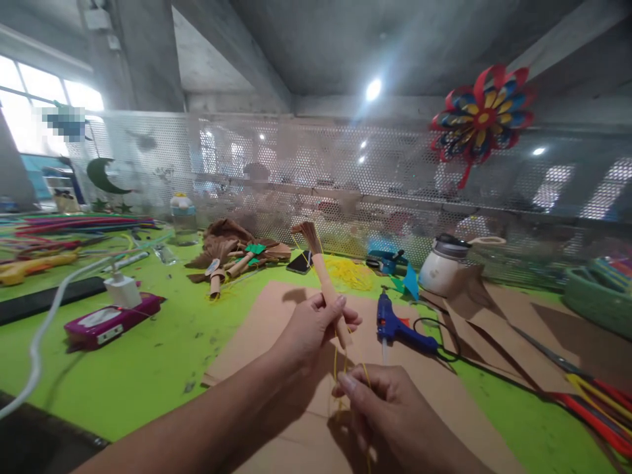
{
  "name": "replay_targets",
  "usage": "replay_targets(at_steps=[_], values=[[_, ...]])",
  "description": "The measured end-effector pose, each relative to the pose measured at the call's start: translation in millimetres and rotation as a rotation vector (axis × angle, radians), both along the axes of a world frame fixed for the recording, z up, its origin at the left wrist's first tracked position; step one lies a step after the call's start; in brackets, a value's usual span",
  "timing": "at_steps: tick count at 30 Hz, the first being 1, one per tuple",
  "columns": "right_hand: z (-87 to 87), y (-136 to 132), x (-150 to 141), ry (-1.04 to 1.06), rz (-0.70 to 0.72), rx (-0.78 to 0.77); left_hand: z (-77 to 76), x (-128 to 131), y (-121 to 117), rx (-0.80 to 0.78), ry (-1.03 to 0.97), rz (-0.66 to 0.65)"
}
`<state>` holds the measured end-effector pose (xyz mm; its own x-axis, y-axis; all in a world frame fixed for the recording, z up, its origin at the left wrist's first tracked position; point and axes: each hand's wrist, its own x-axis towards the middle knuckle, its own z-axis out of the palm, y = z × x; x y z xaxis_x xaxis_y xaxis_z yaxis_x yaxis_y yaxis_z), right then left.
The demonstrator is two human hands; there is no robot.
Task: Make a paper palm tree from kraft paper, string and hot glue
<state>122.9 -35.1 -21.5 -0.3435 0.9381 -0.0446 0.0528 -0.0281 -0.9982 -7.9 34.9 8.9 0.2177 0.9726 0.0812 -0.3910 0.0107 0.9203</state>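
Note:
My left hand (313,326) is closed round a rolled brown paper stick (326,280) with a fringed tip, held tilted up over a sheet of brown cardboard (257,342). Just below it, my right hand (390,408) pinches a thin yellow string (336,359) that runs up to the stick. A blue glue gun (395,324) lies on the cardboard just right of my hands.
On the green table (148,355) sit a pile of finished brown paper sticks (232,253), a phone (300,262), yellow string (348,271), a white pot (442,266), a pink power strip (111,321) with a white cable, and coloured rods (600,401). A mesh screen (345,178) carries a paper pinwheel (481,118).

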Motion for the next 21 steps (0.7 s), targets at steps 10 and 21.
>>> replay_targets(at_steps=[10,21], values=[[34.8,10.6,34.0,-0.457,-0.028,0.370,-0.3,0.7,-5.8,0.013,0.059,-0.133],[45.3,38.5,71.9,-0.169,-0.498,0.470,-6.7,3.0,-17.3,-0.079,0.091,-0.450]])
